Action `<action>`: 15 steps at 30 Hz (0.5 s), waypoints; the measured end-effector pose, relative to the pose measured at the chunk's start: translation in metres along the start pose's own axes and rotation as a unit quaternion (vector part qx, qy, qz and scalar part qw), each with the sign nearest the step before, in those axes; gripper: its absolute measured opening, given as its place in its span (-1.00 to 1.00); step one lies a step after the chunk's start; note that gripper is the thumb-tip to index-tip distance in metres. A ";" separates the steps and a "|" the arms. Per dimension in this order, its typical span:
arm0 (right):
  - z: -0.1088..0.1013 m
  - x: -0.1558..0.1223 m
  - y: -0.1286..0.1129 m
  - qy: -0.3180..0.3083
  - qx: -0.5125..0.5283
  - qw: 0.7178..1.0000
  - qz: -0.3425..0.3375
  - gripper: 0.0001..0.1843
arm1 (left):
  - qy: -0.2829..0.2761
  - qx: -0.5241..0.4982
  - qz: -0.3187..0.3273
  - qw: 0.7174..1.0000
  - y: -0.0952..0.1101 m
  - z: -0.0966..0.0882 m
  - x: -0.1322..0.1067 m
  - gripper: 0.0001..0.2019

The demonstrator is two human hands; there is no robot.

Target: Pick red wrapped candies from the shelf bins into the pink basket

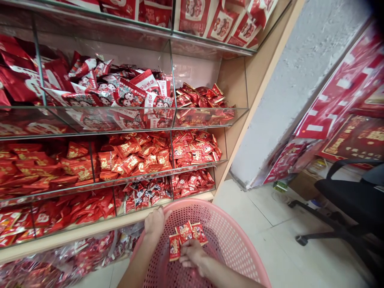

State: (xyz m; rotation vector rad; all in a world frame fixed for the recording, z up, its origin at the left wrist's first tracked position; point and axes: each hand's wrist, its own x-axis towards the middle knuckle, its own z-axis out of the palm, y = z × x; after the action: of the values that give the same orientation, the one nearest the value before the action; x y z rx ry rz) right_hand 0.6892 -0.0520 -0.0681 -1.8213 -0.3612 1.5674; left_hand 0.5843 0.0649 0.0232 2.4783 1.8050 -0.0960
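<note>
A pink perforated plastic basket (240,240) stands before me, close to the shelf front. My left hand (154,223) is closed on its left rim, and the fingertips are partly hidden. Inside the basket's opening, my right hand (192,253) pinches a few small red candy packets (184,232) with gold edges and printed figures. They are fanned out beyond its fingers. The basket's bottom is partly covered by my right arm and hand.
A shelf with glass dividers (171,68) holds red wrapped sweets (129,156) in several compartments. Bagged packets (75,256) lie beneath it. To the right are a grey wall (279,88), red packaging (354,136) and a black wheeled chair (354,200) on the tiled floor.
</note>
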 end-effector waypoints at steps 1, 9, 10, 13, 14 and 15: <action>-0.002 -0.002 -0.001 0.014 -0.028 0.999 -0.024 -0.84 | 0.001 0.001 0.001 1.000 0.000 0.000 0.000 -0.47; 0.009 -0.024 -0.005 0.087 -0.465 0.791 -0.387 -0.62 | 0.012 0.009 0.004 1.000 0.000 0.004 0.001 -0.50; 0.012 -0.024 -0.003 0.084 -0.504 0.770 -0.382 -0.56 | 0.014 0.010 0.004 1.000 0.000 0.005 0.001 -0.50; 0.020 -0.021 0.006 0.069 -0.599 0.706 -0.371 -0.47 | 0.015 0.011 0.004 1.000 -0.001 0.006 0.001 -0.47; 0.021 -0.019 0.009 0.065 -0.618 0.687 -0.375 -0.51 | 0.014 0.011 0.004 1.000 -0.001 0.006 0.001 -0.46; 0.020 -0.017 0.011 0.062 -0.633 0.670 -0.382 -0.54 | 0.014 0.010 0.004 1.000 -0.001 0.005 0.001 -0.45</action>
State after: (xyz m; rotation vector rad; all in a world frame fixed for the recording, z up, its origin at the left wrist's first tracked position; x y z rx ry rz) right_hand 0.6634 -0.0644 -0.0631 -2.0853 -2.2307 0.4325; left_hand 0.5839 0.0659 0.0177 2.5133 1.8129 -0.0815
